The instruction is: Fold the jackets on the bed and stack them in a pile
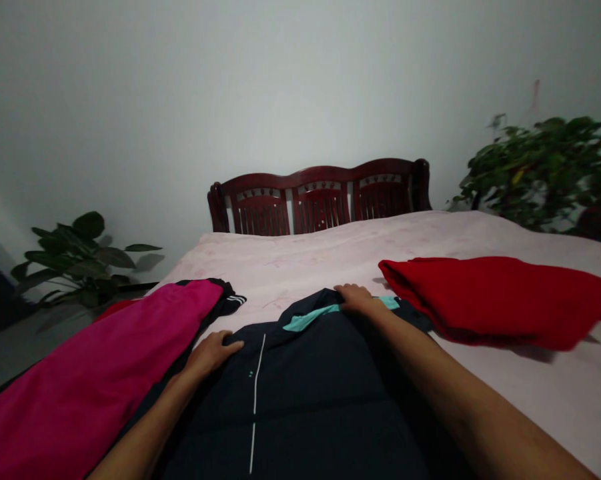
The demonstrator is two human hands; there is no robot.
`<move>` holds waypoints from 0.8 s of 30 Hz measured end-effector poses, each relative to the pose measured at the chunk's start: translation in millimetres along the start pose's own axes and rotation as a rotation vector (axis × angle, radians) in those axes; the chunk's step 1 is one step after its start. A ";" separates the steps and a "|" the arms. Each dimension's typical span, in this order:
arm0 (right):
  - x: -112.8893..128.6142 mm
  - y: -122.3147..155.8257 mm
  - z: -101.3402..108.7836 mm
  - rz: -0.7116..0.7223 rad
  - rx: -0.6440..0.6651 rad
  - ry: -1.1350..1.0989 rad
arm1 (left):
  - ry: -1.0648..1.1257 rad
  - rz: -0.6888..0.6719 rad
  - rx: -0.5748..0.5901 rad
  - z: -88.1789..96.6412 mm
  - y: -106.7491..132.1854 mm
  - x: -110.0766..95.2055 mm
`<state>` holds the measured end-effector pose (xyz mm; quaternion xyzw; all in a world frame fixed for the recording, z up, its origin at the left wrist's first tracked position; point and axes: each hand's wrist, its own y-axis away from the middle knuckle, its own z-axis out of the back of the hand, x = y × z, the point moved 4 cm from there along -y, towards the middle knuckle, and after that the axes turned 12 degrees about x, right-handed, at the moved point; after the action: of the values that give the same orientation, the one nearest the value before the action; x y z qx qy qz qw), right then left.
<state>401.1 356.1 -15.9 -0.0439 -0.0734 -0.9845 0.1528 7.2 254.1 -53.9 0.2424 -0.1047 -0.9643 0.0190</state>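
dark navy jacket [300, 400] (teal collar, white stripe) | both hands flat on it

A plain white wall [230, 87] stands far back. A dark red wooden headboard [320, 197] leans against it, with green plants [545, 170] on both sides.

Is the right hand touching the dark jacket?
Touching. The head view shows the right hand resting on the dark jacket at its collar, with no gap between them.
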 end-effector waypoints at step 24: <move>5.8 186.0 -13.9 0.463 0.086 -0.064 | -0.421 -0.433 -0.008 -11.1 111.9 -26.3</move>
<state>451.9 176.9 -4.6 -0.0840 -0.1078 -0.9174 0.3738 34.0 144.9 -27.6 0.0535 -0.0486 -0.9754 -0.2083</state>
